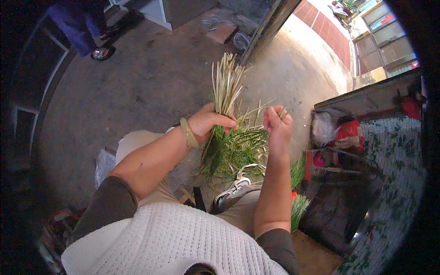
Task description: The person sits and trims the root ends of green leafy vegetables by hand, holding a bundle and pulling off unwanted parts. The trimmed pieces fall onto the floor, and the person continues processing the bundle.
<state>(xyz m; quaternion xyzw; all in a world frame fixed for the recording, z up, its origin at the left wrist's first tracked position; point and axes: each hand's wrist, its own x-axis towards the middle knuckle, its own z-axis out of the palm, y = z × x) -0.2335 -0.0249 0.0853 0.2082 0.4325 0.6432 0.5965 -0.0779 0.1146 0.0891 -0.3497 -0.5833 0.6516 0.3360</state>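
Observation:
My left hand [206, 120], with a pale green bangle on the wrist, grips a bundle of long thin plant stalks [227, 80]. Their whitish ends point up and away from me, while the green leafy ends hang below the fist. To its right, my right hand [279, 120] is closed with a few thin green strands [284, 112] pinched in the fingers. Under and between both hands lies a loose heap of green and straw-coloured trimmings [249, 147] on the floor. What kind of plant this is, I cannot tell for certain.
Bunches of similar green stalks [299, 209] stand by my right thigh. A person in dark blue trousers [77, 29] stands at the far left. A doorway edge [271, 25] rises ahead. Plastic bags [323, 127] and a dark chair-like object [333, 199] are on the right.

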